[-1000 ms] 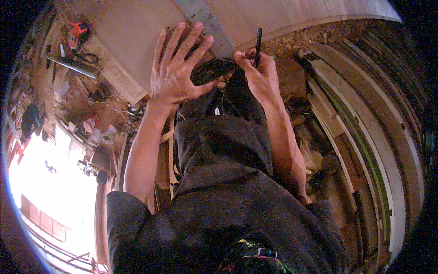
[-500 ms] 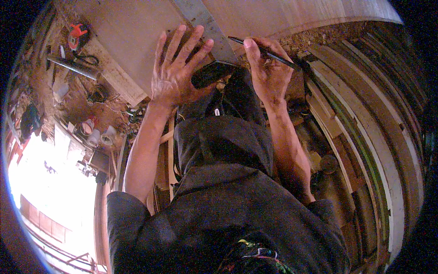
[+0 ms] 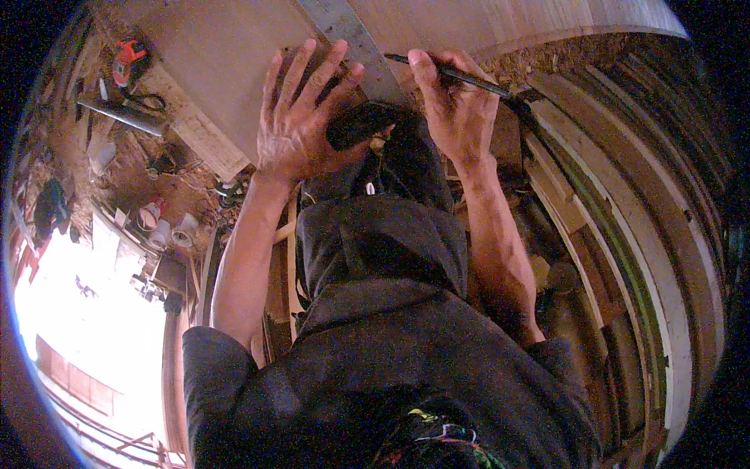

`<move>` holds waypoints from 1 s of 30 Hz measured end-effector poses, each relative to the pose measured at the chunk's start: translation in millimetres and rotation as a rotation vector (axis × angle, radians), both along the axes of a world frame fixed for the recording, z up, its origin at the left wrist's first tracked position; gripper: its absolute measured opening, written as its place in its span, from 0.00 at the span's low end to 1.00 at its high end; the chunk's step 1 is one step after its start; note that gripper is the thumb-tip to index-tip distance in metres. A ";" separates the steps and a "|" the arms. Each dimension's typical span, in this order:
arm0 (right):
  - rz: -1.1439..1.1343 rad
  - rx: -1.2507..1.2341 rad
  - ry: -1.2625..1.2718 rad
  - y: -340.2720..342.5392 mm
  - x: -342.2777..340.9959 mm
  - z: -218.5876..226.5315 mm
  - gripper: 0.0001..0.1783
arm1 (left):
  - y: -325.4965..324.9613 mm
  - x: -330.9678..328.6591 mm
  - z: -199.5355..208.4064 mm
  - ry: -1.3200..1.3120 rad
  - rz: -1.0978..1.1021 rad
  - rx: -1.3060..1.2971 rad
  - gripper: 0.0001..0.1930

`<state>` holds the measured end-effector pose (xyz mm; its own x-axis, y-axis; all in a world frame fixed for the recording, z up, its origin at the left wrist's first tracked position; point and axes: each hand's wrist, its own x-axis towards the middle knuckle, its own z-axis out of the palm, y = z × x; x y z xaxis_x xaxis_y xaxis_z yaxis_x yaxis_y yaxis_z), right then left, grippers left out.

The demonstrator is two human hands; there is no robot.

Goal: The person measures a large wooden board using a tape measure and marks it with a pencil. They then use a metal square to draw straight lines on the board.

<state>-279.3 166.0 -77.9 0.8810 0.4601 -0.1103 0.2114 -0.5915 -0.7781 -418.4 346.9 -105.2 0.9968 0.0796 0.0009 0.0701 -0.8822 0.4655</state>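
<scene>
A broad wooden board (image 3: 226,55) spans the top of the view, with a flat grey metal straightedge (image 3: 337,23) lying across it. My left hand (image 3: 301,121) rests on the board to the left of the straightedge, fingers spread. My right hand (image 3: 459,109) grips a slim black pen (image 3: 480,81). Its tip points left and touches or hovers by the straightedge's right side; I cannot tell which. The straightedge's near end stops close to my dark-clothed lap.
At the far left an orange-and-black tape measure (image 3: 129,61) lies beyond a metal tube-like tool (image 3: 121,114). White cups or rolls (image 3: 185,231) and scraps litter the floor on the left. Long wooden planks (image 3: 625,187) are stacked along the right. Bright light enters at lower left.
My right hand has shifted slightly up and left, bringing the pen with it along the straightedge's right side. My left hand has stayed nearly still.
</scene>
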 end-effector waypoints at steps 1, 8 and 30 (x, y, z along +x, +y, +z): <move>0.021 -0.013 -0.016 -2.6 -0.3 -1.5 0.18 | 1.2 0.2 0.1 0.008 0.000 0.006 0.49; -0.060 0.002 0.060 -7.5 -0.3 4.1 0.17 | 2.8 -3.4 -0.2 0.020 0.004 0.002 0.48; 0.075 0.129 -0.173 -0.9 5.4 -5.8 0.11 | -1.2 0.5 -1.7 -0.023 -0.010 0.006 0.47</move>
